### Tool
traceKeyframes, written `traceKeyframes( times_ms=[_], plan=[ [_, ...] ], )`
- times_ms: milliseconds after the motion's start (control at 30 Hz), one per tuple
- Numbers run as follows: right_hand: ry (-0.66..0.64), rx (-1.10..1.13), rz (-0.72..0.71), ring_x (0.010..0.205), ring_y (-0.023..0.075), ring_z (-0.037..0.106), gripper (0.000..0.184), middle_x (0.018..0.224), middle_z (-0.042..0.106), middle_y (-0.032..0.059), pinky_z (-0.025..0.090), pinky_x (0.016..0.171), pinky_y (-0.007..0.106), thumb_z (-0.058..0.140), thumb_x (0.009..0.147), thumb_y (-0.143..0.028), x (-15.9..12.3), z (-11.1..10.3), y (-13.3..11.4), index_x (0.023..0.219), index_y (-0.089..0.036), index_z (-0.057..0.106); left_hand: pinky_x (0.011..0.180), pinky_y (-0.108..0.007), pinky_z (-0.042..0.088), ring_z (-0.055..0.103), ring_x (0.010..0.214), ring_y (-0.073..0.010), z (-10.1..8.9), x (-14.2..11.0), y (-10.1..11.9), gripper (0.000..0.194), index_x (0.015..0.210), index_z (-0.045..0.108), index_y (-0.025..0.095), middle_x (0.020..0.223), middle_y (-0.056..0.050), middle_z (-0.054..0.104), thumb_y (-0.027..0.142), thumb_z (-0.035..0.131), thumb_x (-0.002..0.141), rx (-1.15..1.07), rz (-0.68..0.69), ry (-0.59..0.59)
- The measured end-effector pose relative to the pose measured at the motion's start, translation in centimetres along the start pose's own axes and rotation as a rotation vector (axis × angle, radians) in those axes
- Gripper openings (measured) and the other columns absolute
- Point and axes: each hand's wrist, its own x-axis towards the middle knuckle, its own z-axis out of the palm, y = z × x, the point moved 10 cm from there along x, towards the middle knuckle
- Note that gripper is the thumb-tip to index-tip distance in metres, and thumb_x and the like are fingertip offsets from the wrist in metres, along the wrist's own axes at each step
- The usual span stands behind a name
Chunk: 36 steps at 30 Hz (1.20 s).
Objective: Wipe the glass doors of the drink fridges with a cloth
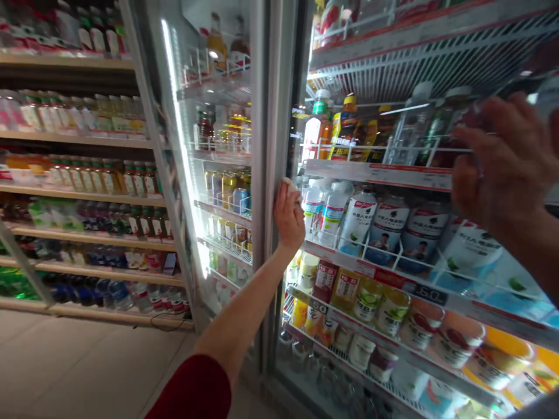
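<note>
My left hand [290, 216], below a red sleeve, reaches to the upright metal door frame [279, 116] of a glass-fronted drinks fridge. Its fingers are bent and pressed together against the edge of the frame. A small white wad [288, 185], like cloth or tissue, shows at the fingertips. On the right, my right hand [509, 157] is raised in front of the fridge glass, slightly blurred. Its fingers are bent and apart, and I make out nothing held in them. Behind it stand bottles with white and blue labels [467, 247].
Fridge shelves [375, 172] hold bottles and labelled cups [393, 308]. Left of the frame is a second lit fridge section [222, 192] with bottles and cans. Further left, wooden shelves [87, 235] carry rows of drinks above a tiled floor [65, 361]. A cable [168, 323] lies low beside them.
</note>
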Motion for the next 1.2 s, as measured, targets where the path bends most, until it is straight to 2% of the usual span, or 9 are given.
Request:
traceKeyframes(
  times_ms=[100,233,467,533,633,700,900,1100,1200],
  plan=[
    [-0.061,0.022,-0.393,0.134,0.0203,0.03,0.041,0.141,0.041,0.0047,0.015,0.109,0.048,0.041,0.085,-0.037,-2.3,0.2,-3.5,0.119,-0.019,0.056,0.114,-0.051,0.011,0.009,0.139,-0.0172,0.3,-2.8,6.0,0.039,0.127,0.041,0.019,0.147,-0.009,0.026,0.014,0.032,0.089,-0.052,0.288,-0.013],
    [-0.041,-0.068,-0.451,0.135,0.021,0.029,0.04,0.142,0.039,0.0066,0.013,0.111,0.048,0.046,0.084,-0.032,-4.9,-1.4,-0.7,0.122,-0.022,0.053,0.116,-0.043,0.006,0.022,0.136,-0.0122,-0.2,-10.1,13.7,0.032,0.118,0.05,0.029,0.141,0.004,0.038,0.022,0.043,0.088,-0.193,0.881,-0.113],
    [0.011,-0.225,-0.114,0.137,0.0269,0.02,0.05,0.147,0.029,0.0089,0.011,0.106,0.059,0.039,0.085,-0.036,-7.6,-7.1,10.9,0.133,-0.023,0.041,0.115,-0.044,0.004,0.015,0.138,-0.0151,-1.8,-1.6,5.7,0.035,0.121,0.047,0.016,0.146,-0.011,0.026,0.012,0.034,0.088,-0.229,0.154,0.21],
    [0.013,-0.245,-0.113,0.138,0.0266,0.018,0.052,0.148,0.026,0.0096,0.011,0.107,0.057,0.038,0.085,-0.036,-9.2,-7.5,11.9,0.136,-0.023,0.037,0.115,-0.045,0.006,0.017,0.138,-0.0163,-1.0,-3.2,9.2,0.034,0.118,0.05,0.019,0.144,-0.009,0.032,0.012,0.037,0.087,-0.276,0.323,0.13],
    [0.029,-0.273,-0.119,0.137,0.0241,0.021,0.049,0.146,0.03,0.0093,0.014,0.109,0.053,0.039,0.086,-0.033,-10.9,-7.4,11.8,0.134,-0.024,0.039,0.115,-0.046,0.006,0.026,0.135,-0.0147,-0.1,-9.0,16.1,0.032,0.115,0.052,0.026,0.137,-0.001,0.044,0.015,0.043,0.086,-0.334,0.863,-0.072],
    [0.036,-0.29,-0.118,0.137,0.0228,0.022,0.047,0.145,0.033,0.0095,0.014,0.109,0.051,0.04,0.086,-0.031,-11.3,-7.3,11.5,0.133,-0.023,0.041,0.115,-0.047,0.004,0.029,0.133,-0.0144,-0.3,-10.0,16.5,0.03,0.113,0.054,0.027,0.134,0.0,0.047,0.017,0.044,0.086,-0.338,1.001,-0.102],
    [0.063,-0.319,-0.111,0.135,0.0239,0.026,0.045,0.143,0.037,0.0111,0.017,0.109,0.051,0.038,0.086,-0.031,-11.0,-7.5,11.4,0.128,-0.02,0.046,0.114,-0.049,0.007,0.027,0.135,-0.0211,-1.7,-1.8,7.4,0.03,0.113,0.055,0.017,0.144,-0.008,0.031,0.013,0.043,0.086,-0.277,0.282,0.198],
    [0.065,-0.311,-0.099,0.134,0.0258,0.029,0.046,0.143,0.037,0.0073,0.018,0.109,0.053,0.039,0.085,-0.029,-11.1,-7.5,11.4,0.13,-0.022,0.045,0.115,-0.04,0.012,0.035,0.13,-0.0109,-1.0,-9.3,15.8,0.03,0.112,0.055,0.029,0.13,0.003,0.052,0.018,0.042,0.087,-0.402,0.864,-0.025],
    [0.044,-0.31,-0.085,0.135,0.0254,0.028,0.047,0.144,0.035,0.0059,0.018,0.108,0.053,0.04,0.084,-0.027,-11.1,-7.4,11.4,0.131,-0.024,0.043,0.115,-0.048,0.004,0.03,0.133,-0.0162,-0.7,-5.3,13.9,0.029,0.111,0.056,0.024,0.136,-0.003,0.045,0.015,0.042,0.087,-0.358,0.649,0.046]
  ],
)
